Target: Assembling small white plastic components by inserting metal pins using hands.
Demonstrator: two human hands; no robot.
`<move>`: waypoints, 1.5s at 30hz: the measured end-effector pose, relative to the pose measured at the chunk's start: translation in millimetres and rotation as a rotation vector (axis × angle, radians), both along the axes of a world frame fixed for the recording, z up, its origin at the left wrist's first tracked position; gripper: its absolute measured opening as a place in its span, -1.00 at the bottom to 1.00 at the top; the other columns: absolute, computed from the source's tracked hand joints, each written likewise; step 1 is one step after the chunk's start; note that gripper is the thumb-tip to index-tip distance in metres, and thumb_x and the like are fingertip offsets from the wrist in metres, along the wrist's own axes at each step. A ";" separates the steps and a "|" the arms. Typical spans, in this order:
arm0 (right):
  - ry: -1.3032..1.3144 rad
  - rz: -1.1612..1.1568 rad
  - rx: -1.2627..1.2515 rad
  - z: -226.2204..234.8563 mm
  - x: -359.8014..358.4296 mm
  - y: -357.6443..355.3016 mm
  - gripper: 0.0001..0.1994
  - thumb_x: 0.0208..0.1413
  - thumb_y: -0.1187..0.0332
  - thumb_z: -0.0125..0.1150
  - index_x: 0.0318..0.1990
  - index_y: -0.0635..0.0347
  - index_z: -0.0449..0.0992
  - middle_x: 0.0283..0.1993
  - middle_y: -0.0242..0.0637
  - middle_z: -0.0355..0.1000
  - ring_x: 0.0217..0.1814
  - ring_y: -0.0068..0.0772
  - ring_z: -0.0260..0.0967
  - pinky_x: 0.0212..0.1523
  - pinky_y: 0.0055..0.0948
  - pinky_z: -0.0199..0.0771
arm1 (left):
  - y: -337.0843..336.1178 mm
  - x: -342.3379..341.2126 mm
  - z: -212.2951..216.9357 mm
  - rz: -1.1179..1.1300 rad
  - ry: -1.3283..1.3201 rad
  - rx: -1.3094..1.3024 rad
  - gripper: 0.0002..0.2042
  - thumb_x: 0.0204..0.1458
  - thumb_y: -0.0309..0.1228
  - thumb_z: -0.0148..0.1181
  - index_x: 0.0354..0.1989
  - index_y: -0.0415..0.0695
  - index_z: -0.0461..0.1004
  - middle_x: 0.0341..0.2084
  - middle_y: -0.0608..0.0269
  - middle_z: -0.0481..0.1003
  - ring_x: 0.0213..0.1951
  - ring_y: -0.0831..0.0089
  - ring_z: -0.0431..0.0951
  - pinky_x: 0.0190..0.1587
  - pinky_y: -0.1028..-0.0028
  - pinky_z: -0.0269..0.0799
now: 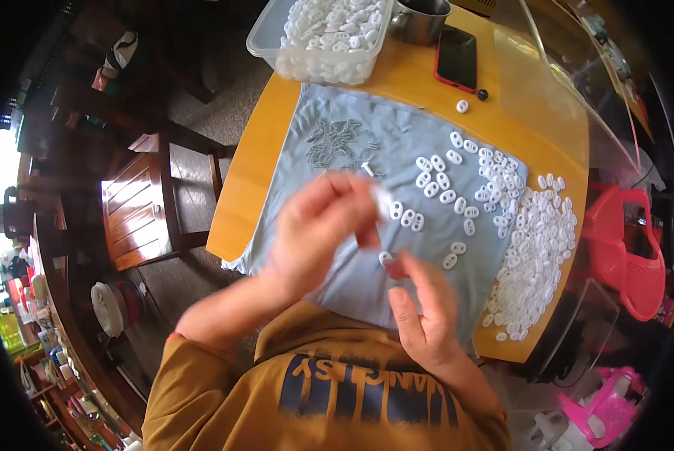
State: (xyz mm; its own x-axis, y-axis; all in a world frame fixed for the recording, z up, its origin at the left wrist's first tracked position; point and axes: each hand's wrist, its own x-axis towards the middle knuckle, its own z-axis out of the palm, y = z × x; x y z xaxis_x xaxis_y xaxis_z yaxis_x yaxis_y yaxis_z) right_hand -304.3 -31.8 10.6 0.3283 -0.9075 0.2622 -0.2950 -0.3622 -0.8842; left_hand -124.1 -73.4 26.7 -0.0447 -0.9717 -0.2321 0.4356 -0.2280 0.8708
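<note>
Over the middle of a blue-grey cloth (337, 259), my left hand (311, 229) is closed in a pinch and blurred by motion. At its fingertips is a smeared white plastic piece (383, 203). My right hand (425, 308) is lower and to the right, thumb and forefinger apart. Just beyond that forefinger is a white oval two-hole piece (385, 258); whether they touch I cannot tell. A short row of similar white pieces (408, 217) lies right of the left fingertips. Past the left hand are a heap of thin greyish pins or springs (335, 143) and a small white T-shaped piece (367, 168).
Loose two-hole pieces (532, 263) cover the table's right side. At the back stand a clear tub (265, 46) of white pieces and a metal cup (420, 24), near a red-edged phone (456, 60). A wooden chair (138, 203) is left, a red plastic chair (626, 248) right.
</note>
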 end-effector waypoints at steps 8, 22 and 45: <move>0.042 0.274 0.017 -5.2 -3.0 3.0 -0.81 -0.03 0.53 0.17 -0.21 0.27 0.48 -0.42 -0.26 0.45 -0.41 -0.23 0.40 -0.37 -0.36 0.37 | -109.5 41.5 37.9 0.050 -0.343 -0.294 -0.62 0.15 -0.31 -0.03 0.03 -0.35 0.25 -0.28 -0.01 0.50 -0.44 0.47 0.49 -0.32 0.53 0.40; -0.129 0.175 -0.025 -26.8 -4.1 3.4 -0.84 -0.12 0.53 0.23 -0.31 0.18 0.51 -0.42 -0.28 0.45 -0.36 -0.18 0.41 -0.29 -0.31 0.38 | -24.0 -60.7 -16.5 -0.445 -1.127 -0.950 -0.70 -0.19 -0.51 0.22 -0.19 -0.14 0.48 -0.19 0.16 0.47 -0.13 0.18 0.47 -0.11 0.27 0.39; -0.149 0.240 0.026 -30.3 -13.1 5.7 -0.86 -0.07 0.44 0.21 -0.31 0.17 0.48 -0.43 -0.28 0.42 -0.34 -0.24 0.37 -0.22 -0.32 0.34 | -77.7 -115.8 -28.0 -0.394 -1.394 -1.054 -0.79 -0.18 -0.47 0.26 -0.30 -0.11 0.51 -0.33 0.27 0.44 -0.23 0.25 0.43 -0.14 0.31 0.29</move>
State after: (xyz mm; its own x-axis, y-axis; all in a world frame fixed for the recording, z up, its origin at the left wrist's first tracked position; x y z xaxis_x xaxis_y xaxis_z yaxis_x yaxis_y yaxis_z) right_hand -317.4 -26.1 -19.8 0.4941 -0.8154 0.3016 -0.0696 -0.3829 -0.9212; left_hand -239.8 -151.1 -1.3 -0.6203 -0.7013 0.3513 -0.6116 0.7129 0.3430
